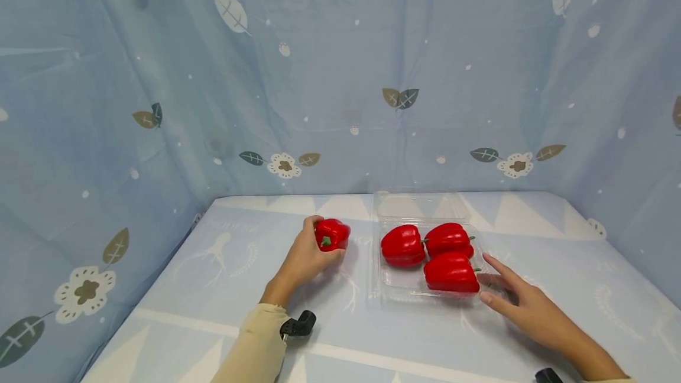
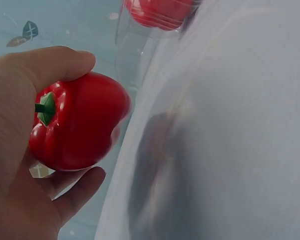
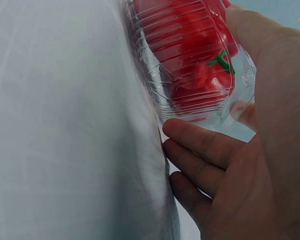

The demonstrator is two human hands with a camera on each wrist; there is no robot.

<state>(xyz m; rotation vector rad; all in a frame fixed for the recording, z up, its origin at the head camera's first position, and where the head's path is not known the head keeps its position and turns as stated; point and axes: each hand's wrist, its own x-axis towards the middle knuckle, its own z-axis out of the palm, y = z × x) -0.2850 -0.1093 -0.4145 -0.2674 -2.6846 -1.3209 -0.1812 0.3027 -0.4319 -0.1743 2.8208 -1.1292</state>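
Note:
My left hand [image 1: 311,257] grips a red bell pepper [image 1: 336,233] with a green stem, left of a clear plastic container [image 1: 398,278]. In the left wrist view, the thumb lies over one side of this pepper [image 2: 92,122] and the fingers are below it, the pepper held off the table. Inside the container lie three more red bell peppers: one at left [image 1: 402,246], one at the back right [image 1: 449,239], one at the front right [image 1: 451,272]. My right hand [image 1: 524,307] is at the container's right side, thumb and fingers spread around its front right corner; firm contact cannot be told.
The container's clear lid [image 1: 422,205] is folded back on the table behind it. A pale blue and white patterned cloth [image 1: 213,324] covers the table. Blue curtains [image 1: 340,75] with leaves and flowers hang at the back and sides.

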